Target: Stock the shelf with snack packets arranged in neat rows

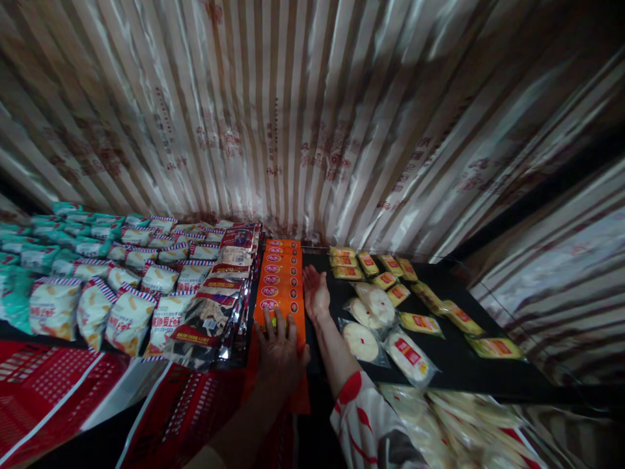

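Overlapping orange packets [280,260] with pink oval logos lie in a long column running toward the curtain. My left hand [279,348] rests palm down on the near packets, fingers spread. Along the column's right edge stands my right hand [316,292], its fingers stretched out and its palm turned toward the packets. Neither hand grips anything. Left of the column are stacked dark red snack pouches [209,316]. The left hand and forearm cover part of the nearest orange packets.
White chip bags [129,322] and teal bags [43,257] fill the left side. On the black tabletop [332,339] at right lie yellow packets [420,324] and round white wrapped cakes [361,342]. Red baskets [49,384] stand in front. A striped curtain [273,117] hangs behind.
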A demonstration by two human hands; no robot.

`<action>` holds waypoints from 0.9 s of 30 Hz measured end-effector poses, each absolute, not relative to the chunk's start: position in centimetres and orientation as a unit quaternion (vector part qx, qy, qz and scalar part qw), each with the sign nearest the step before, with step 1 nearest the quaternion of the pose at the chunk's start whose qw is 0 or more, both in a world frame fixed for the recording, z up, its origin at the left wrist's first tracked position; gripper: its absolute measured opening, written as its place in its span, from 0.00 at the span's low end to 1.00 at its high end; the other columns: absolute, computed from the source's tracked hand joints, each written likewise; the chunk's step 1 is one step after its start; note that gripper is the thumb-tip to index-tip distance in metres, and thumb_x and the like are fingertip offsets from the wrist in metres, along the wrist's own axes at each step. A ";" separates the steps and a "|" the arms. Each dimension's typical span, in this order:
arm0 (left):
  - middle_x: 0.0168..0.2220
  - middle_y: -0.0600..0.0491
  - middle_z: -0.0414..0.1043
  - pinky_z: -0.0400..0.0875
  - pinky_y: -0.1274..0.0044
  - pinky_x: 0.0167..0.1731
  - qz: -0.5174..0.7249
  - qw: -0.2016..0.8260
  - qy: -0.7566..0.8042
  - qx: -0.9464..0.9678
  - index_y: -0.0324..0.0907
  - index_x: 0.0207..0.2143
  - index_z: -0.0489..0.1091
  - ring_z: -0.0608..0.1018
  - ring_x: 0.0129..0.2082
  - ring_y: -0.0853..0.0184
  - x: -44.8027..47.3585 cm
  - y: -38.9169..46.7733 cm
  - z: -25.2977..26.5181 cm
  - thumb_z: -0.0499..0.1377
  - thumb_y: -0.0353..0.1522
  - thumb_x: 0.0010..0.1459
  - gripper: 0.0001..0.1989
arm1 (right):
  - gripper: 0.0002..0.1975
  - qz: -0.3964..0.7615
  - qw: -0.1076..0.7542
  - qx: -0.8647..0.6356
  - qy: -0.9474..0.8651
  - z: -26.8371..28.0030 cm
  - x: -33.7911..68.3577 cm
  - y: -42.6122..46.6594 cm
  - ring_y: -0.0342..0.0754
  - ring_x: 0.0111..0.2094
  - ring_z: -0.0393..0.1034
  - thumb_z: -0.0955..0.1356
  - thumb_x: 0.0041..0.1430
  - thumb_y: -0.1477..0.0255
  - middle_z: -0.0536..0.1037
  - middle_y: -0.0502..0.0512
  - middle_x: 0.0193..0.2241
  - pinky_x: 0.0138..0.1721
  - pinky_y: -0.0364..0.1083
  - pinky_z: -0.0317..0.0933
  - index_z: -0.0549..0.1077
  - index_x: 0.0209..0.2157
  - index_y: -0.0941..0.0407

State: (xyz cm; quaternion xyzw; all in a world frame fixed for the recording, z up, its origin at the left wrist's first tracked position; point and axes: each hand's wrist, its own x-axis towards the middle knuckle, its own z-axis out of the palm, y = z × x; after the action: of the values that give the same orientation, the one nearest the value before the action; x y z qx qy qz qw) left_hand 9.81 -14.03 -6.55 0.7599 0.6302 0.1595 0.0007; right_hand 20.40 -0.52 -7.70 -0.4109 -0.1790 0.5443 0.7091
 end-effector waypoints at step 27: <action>0.59 0.41 0.59 0.47 0.52 0.57 0.170 -0.017 0.634 0.755 0.41 0.55 0.63 0.55 0.61 0.46 8.6 -13.3 -6.7 0.52 0.49 0.53 0.32 | 0.25 0.558 0.694 -0.418 -0.180 -7.8 18.2 0.0 0.48 0.53 0.65 0.54 0.60 0.52 0.71 0.56 0.50 0.54 0.55 0.58 0.63 0.50 0.52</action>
State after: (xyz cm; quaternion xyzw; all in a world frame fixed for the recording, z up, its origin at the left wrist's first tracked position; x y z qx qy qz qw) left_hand 8.56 -13.27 -6.72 0.7546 0.6335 0.1700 -0.0169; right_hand 18.21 -0.03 -7.79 -0.4185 -0.1799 0.5581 0.6936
